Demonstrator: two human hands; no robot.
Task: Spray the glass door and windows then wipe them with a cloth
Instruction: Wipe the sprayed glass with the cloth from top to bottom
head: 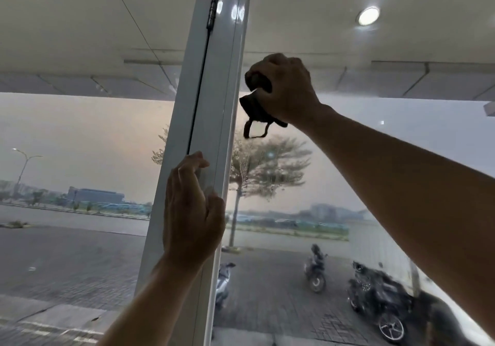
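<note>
Clutching a dark cloth (255, 110), the right hand (286, 88) is fisted; the left hand (191, 211) rests, fingers relaxed, on the frame (211, 91)

A white frame (214, 104) stands upright with glass (361, 163) on either side and a dark hinge (213, 5) near its top. The left hand (191, 211) rests on the frame lower down, fingers touching it. Just right of the frame, at the glass, the right hand (284, 88) grips a dark cloth (255, 110)
</note>
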